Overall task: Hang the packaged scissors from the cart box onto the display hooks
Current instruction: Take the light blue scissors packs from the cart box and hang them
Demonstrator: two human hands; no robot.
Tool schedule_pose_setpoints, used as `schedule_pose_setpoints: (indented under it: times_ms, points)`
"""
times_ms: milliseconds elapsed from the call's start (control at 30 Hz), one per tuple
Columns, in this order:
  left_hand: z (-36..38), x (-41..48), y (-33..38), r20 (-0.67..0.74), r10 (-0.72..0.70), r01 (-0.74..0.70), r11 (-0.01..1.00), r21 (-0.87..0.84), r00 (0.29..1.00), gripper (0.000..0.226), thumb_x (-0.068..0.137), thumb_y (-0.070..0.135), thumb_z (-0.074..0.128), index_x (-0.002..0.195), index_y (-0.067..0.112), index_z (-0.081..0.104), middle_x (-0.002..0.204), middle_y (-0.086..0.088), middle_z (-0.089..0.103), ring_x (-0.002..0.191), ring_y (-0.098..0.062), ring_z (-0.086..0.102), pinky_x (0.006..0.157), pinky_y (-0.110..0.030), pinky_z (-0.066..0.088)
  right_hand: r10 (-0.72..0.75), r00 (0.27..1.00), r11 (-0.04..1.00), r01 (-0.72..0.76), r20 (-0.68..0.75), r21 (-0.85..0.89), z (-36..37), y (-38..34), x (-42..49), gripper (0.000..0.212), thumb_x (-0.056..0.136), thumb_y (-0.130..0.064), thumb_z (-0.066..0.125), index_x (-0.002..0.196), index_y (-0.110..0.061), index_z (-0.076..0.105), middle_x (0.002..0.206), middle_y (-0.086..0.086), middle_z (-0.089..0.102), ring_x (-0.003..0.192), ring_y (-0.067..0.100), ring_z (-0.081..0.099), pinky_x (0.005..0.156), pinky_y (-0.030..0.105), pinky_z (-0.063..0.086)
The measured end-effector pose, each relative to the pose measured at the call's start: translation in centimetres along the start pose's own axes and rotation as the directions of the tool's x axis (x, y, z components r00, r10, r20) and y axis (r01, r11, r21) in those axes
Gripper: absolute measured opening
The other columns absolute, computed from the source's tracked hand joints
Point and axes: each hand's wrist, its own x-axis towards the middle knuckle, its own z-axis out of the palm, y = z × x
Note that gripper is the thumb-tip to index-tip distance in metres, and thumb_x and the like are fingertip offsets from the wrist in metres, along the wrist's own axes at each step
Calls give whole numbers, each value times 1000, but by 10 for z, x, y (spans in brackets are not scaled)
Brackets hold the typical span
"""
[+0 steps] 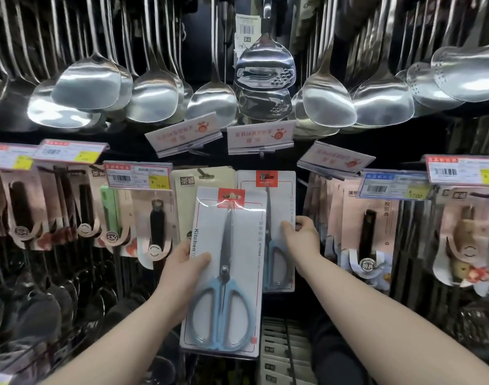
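Observation:
My left hand [186,269] grips a packaged pair of blue-handled kitchen scissors [225,276] by its left edge, thumb across the front of the white card. The pack is held upright in front of the display. Behind it, a second scissors pack [276,218] of the same kind hangs from a hook [263,177] through its red tab. My right hand [300,236] pinches the right edge of that hanging pack, thumb on its front and fingers behind. The cart box is out of view.
Steel spatulas and ladles [88,84] hang in a row above. Carded kitchen tools [156,229] hang to the left and carded tools [368,234] to the right, with price tags [138,176] on the hook ends. Boxed goods [282,354] sit below.

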Motion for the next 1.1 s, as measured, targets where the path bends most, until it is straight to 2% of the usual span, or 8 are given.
schedule_pose_setpoints:
  times_ms: [133, 267, 367, 533, 667, 833, 933, 1100]
  points:
    - [2, -4, 2, 11, 14, -14, 999, -30, 1000, 26, 92, -6, 48, 103, 13, 62, 103, -12, 72, 94, -30, 69, 88, -44, 55, -128, 991, 984, 123, -38, -127, -8, -3, -20, 52, 90, -21, 57, 138, -10, 39, 140, 11, 40, 124, 27, 46, 99, 31, 37]
    - [7, -8, 2, 21, 31, -29, 996, -88, 999, 26, 92, -7, 48, 99, 15, 60, 99, -9, 71, 90, -25, 69, 78, -36, 55, -193, 979, 980, 189, 65, 66, -17, -7, -55, 12, 96, -22, 48, 100, -18, 58, 104, 1, 63, 99, 18, 58, 87, 29, 44]
    - [14, -10, 4, 22, 31, -28, 992, -124, 999, 26, 92, -8, 48, 99, 14, 61, 98, -9, 72, 88, -24, 69, 77, -34, 55, -168, 967, 961, 118, 189, 249, -24, -8, -79, 22, 98, -23, 45, 86, -17, 63, 80, -2, 65, 77, 12, 61, 73, 28, 49]
    - [30, -9, 9, 39, 34, -28, 990, -135, 999, 22, 92, -6, 49, 97, 13, 58, 94, -9, 71, 82, -20, 68, 67, -29, 53, -230, 950, 966, 197, 210, 166, -33, -10, -100, 10, 89, -12, 59, 89, -22, 60, 76, 0, 70, 72, 6, 65, 64, 15, 50]
    - [41, -7, 11, 56, 34, -28, 994, -110, 998, 20, 91, -6, 50, 96, 12, 57, 95, -11, 69, 82, -22, 67, 69, -30, 54, -253, 959, 965, 240, 128, 111, -37, -12, -98, 16, 88, -7, 58, 88, -23, 58, 79, 8, 71, 77, 20, 67, 72, 29, 51]
    - [43, -9, 3, 64, 60, -51, 990, -135, 996, 22, 92, -5, 50, 109, 5, 57, 103, -14, 72, 94, -29, 70, 78, -37, 56, -267, 957, 956, 248, 114, 156, -36, -6, -98, 20, 88, -5, 57, 88, -25, 58, 76, 1, 71, 72, 11, 65, 68, 21, 50]
    - [45, -8, 5, 48, 83, -76, 989, -127, 995, 18, 92, -4, 50, 102, 9, 57, 101, -13, 71, 92, -28, 68, 82, -39, 55, -272, 958, 950, 253, 89, 182, -35, -5, -97, 23, 89, -4, 57, 88, -26, 57, 75, 2, 69, 73, 14, 64, 72, 30, 51]
    - [53, 1, 22, 40, 121, -119, 991, -54, 992, 23, 91, -4, 51, 89, 18, 54, 93, -4, 67, 84, -18, 64, 78, -31, 52, -278, 959, 941, 262, 51, 214, -32, -12, -81, 22, 90, -3, 56, 86, -25, 55, 73, -3, 66, 70, 9, 62, 68, 24, 48]
